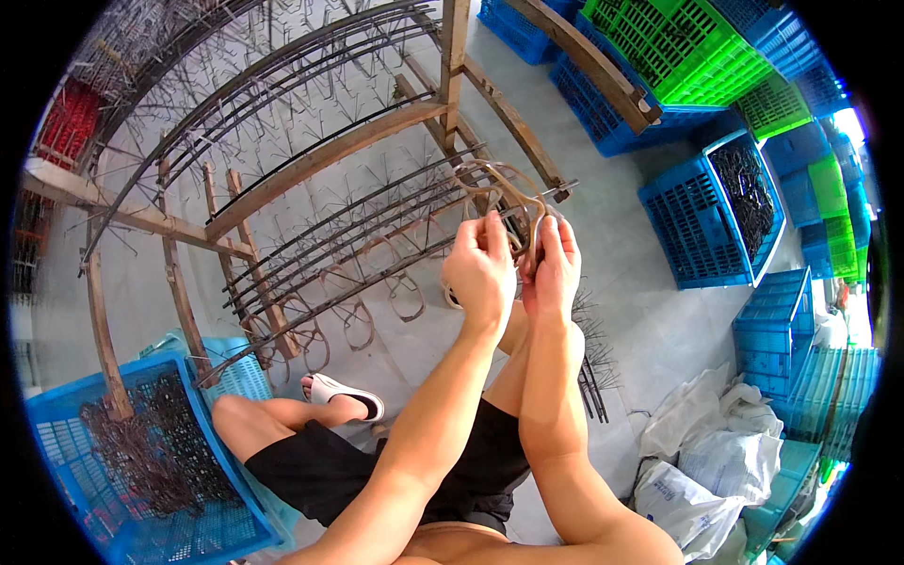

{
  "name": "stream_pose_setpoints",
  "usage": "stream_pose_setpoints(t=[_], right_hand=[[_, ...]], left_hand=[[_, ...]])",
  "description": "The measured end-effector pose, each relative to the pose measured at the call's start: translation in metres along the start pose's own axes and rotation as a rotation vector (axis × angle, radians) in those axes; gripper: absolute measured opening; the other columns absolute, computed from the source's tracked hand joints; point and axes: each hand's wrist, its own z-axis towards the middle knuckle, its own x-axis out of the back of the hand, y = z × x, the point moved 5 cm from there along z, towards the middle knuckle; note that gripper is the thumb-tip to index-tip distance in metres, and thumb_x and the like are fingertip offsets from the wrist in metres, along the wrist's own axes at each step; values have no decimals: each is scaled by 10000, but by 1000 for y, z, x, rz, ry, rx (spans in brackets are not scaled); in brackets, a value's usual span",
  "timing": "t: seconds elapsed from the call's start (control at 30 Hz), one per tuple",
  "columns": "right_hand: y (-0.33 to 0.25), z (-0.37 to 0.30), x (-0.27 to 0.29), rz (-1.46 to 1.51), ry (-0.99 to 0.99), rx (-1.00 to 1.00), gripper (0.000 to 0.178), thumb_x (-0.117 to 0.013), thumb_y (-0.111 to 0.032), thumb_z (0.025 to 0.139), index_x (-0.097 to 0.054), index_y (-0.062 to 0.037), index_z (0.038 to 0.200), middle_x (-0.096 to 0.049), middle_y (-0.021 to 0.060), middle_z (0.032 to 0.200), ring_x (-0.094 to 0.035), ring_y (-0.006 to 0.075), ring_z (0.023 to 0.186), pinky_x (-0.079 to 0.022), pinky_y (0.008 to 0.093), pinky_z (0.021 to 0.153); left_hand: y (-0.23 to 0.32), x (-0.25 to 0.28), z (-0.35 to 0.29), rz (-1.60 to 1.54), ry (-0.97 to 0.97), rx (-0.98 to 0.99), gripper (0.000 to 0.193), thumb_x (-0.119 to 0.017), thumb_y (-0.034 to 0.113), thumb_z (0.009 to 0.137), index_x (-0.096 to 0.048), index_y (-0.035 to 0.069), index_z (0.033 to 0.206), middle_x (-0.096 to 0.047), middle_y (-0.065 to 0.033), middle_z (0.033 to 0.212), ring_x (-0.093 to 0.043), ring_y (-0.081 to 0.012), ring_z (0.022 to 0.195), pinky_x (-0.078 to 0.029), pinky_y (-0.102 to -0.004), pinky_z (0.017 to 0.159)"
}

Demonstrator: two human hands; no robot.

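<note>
Both my hands are raised together at the right end of a rack of dark metal rods (348,287). My right hand (554,268) is closed around brown eyeglass frames (521,196), which stick up past the fingertips. My left hand (485,278) pinches at the frames' left side; its fingertips partly cover what they grip. How many frames are there, and whether they touch a rod's hook, I cannot tell. Along the nearest rods hang several clear brownish eyeglass frames (359,325), left of my hands.
Wooden posts and beams (330,165) carry the rods and wire hooks. A blue crate (240,471) of dark wire pieces stands at lower left, another blue crate (678,235) at right. Green crates (673,47) stack behind. White sacks (725,466) lie at lower right.
</note>
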Motion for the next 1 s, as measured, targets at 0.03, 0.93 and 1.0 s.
stream_pose_setpoints(t=[0.03, 0.93, 1.0], right_hand=[[-2, -3, -2, 11, -24, 44, 88, -526, -176, 925, -540, -102, 880, -454, -63, 600, -348, 8, 426, -264, 160, 350], [60, -51, -78, -219, -77, 115, 202, -506, -230, 934, -553, -78, 811, -425, -43, 543, -352, 40, 413, -305, 197, 357], [74, -60, -94, -264, -119, 92, 171, -521, -222, 928, -582, -66, 896, -418, -47, 538, -349, 36, 417, -303, 196, 361]], left_hand=[[-4, -2, 0, 10, 8, 0, 272, -573, 244, 892, -600, -18, 824, -604, -54, 628, -542, -113, 529, -436, -260, 498], [-290, 745, -80, 1147, 555, 816, 436, -535, 278, 866, -468, 67, 1241, -455, -238, 1251, -488, -375, 1088, -420, -438, 906], [-327, 802, -102, 755, 592, 737, 502, -561, 297, 848, -439, 58, 1272, -464, -229, 1265, -491, -376, 1102, -418, -426, 919]])
